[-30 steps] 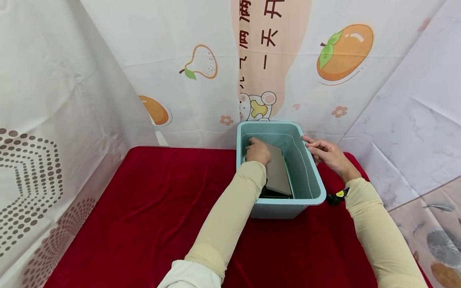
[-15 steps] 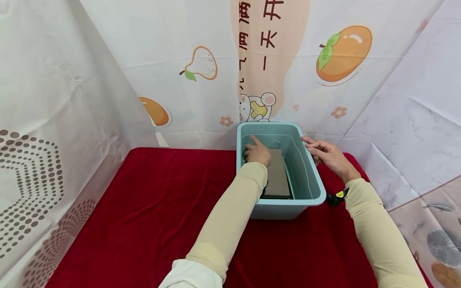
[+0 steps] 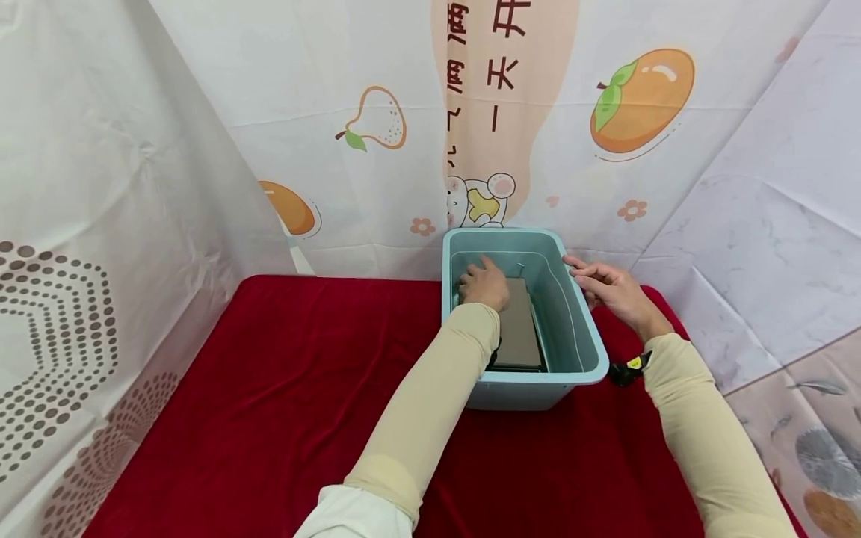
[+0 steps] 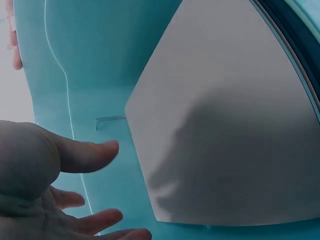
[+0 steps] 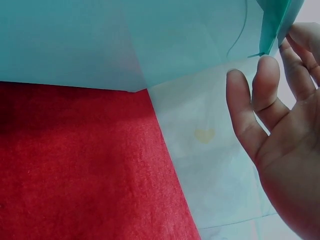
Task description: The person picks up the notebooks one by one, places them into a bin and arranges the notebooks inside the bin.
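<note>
A light blue plastic bin [image 3: 531, 385] stands against the back wall. Inside it lies a flat grey-brown rectangular item [image 3: 518, 329], its smooth face up, over something dark-edged at the near end. My left hand [image 3: 486, 285] reaches into the bin above the far left part of this item. In the left wrist view the left fingers [image 4: 102, 220] and thumb are spread apart and hold nothing, and the hand casts a shadow on the grey surface. At the bin's right rim, my right hand [image 3: 615, 290] pinches the edge between thumb and fingers, with other fingers below the rim.
A red velvety cloth [image 3: 316, 373] covers the table under the bin. Patterned white sheets [image 3: 383, 187] hang close behind and along both sides. A small black device with a yellow mark [image 3: 628, 368] sits at the right wrist.
The grey-brown item was tilted with its far end raised by the left hand; it lies flat now. The left hand has let go and shifted slightly right. The right hand has stayed put.
</note>
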A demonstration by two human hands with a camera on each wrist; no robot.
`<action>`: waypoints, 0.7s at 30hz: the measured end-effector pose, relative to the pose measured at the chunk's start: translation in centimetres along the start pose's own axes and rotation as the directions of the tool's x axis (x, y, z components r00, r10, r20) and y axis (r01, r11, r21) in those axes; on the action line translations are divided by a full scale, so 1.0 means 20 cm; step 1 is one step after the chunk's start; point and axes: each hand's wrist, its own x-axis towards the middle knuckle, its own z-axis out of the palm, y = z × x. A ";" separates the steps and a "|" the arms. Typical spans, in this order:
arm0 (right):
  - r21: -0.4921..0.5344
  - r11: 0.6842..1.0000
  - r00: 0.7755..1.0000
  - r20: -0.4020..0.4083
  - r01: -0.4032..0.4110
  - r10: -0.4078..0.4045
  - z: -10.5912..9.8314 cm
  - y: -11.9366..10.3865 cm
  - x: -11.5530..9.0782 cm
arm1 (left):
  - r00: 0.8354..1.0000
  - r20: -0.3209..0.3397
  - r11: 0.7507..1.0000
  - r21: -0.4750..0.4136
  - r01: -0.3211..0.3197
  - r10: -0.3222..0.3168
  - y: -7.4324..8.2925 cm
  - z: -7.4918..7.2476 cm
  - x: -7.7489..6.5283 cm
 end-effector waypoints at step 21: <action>-0.270 0.963 0.997 0.075 -0.009 0.030 -0.02 -0.11 -0.03 | 0.962 -0.147 0.968 -0.073 -0.242 0.229 0.05 -0.15 -0.05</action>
